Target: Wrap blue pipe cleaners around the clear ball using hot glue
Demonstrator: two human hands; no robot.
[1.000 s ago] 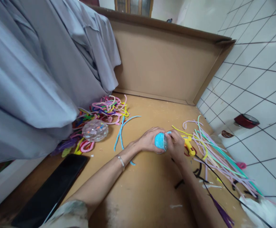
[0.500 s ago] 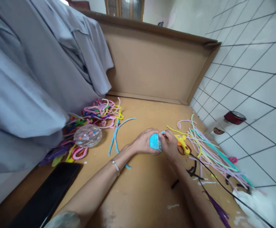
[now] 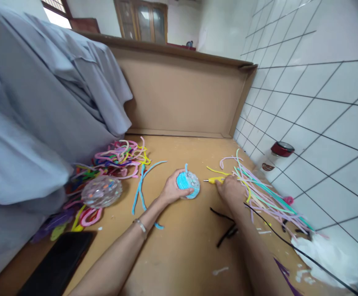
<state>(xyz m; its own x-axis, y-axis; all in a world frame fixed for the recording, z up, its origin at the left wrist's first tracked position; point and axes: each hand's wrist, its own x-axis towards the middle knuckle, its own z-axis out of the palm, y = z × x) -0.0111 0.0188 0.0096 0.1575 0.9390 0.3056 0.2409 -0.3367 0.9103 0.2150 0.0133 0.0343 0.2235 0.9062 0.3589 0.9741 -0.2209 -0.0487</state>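
Note:
My left hand [image 3: 169,190] is wrapped round a small clear container bound with blue pipe cleaner [image 3: 183,181], with its speckled transparent end turned to the right. A short blue end sticks up from its top. To the right, my right hand [image 3: 232,192] is closed over a yellow glue gun [image 3: 215,180]. The gun's metal nozzle points left at the container, a short gap away. My fingers hide its handle, and a black cord [image 3: 277,235] trails toward the lower right. Loose blue pipe cleaners [image 3: 141,187] lie crossed left of my left hand.
A clear, dotted round container [image 3: 101,192] sits by a heap of coloured pipe cleaners [image 3: 120,158]. A black phone [image 3: 58,263] lies near left. Pastel pipe cleaners [image 3: 268,197], a red-lidded jar [image 3: 273,158] and white tissue [image 3: 323,259] line the tiled wall. Cardboard [image 3: 179,94] stands behind.
My right hand has let go of the blue pipe cleaner, moved right and taken hold of the glue gun. The wrapped container has tilted in my left hand, and the view has shifted.

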